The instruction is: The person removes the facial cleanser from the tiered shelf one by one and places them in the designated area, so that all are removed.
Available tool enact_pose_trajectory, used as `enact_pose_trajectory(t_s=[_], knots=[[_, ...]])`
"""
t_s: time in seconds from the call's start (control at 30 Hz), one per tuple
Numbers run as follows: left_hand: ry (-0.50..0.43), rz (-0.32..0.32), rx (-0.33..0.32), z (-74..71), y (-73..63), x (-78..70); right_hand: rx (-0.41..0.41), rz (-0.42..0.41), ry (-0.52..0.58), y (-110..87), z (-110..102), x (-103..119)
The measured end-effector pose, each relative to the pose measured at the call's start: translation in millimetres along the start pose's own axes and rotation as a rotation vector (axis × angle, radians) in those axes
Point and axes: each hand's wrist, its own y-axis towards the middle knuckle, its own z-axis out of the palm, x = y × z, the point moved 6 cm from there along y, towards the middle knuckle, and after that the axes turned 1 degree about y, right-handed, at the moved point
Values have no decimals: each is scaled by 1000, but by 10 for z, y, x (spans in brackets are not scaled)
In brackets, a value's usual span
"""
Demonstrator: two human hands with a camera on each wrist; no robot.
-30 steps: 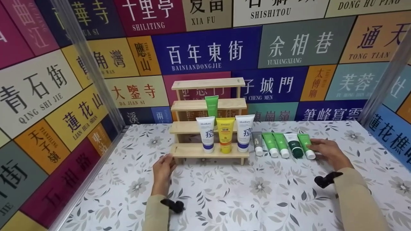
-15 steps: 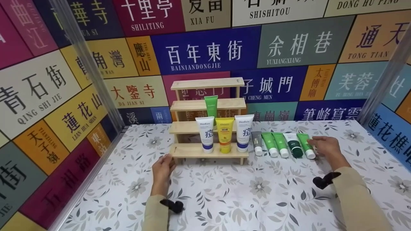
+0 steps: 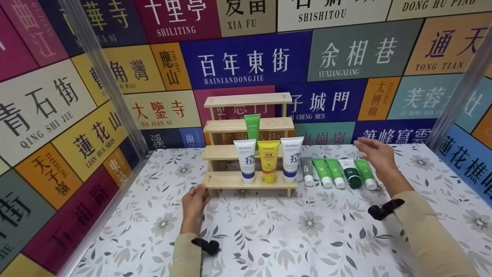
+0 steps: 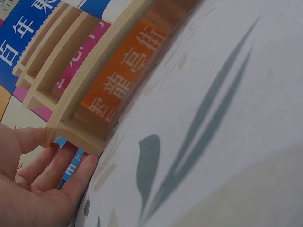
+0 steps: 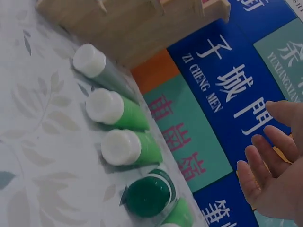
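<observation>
A tiered wooden display stand (image 3: 230,181) stands on the table. My left hand (image 3: 195,203) holds its lower left corner; in the left wrist view the thumb (image 4: 40,137) lies at the shelf's end and the fingers bend beside the leg. On the bottom tier, a yellow tube (image 3: 269,161) stands between two white tubes (image 3: 245,161). A green tube (image 3: 252,130) stands higher up behind them. My right hand (image 3: 378,156) is raised in the air with loose fingers, holding nothing, up and right of the green tube (image 3: 365,174) at the end of a lying row.
Right of the stand lie a grey tube (image 3: 307,172), two green tubes (image 3: 322,172) and a white-and-dark-green tube (image 3: 351,174), caps toward me. A wall of coloured name panels (image 3: 246,57) closes off the back. Clear posts (image 3: 111,84) rise at the corners.
My right hand has come away from the rightmost green tube, moving up and slightly left into the air. The left hand and the tubes stay where they were.
</observation>
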Motion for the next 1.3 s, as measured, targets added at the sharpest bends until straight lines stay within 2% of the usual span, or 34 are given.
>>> enact_pose_trajectory(t_s=[0.13,0.33,0.47,0.73,0.9,1.3], knots=[[8,-15,1,8,3,-9,38,-62,34,-105,135,255],[-13,13,6,21,0,-17,92,-211,44,-297,353,653],[3,1,-9,14,9,-11,121,-280,41,-369,498,875],[32,-28,-27,7,17,1,165,-326,45,-423,715,1177],[14,-11,-19,5,9,-6,173,-380,60,-435,825,1324],[-12,14,-7,5,-3,-3,202,-415,46,-389,1156,1643]])
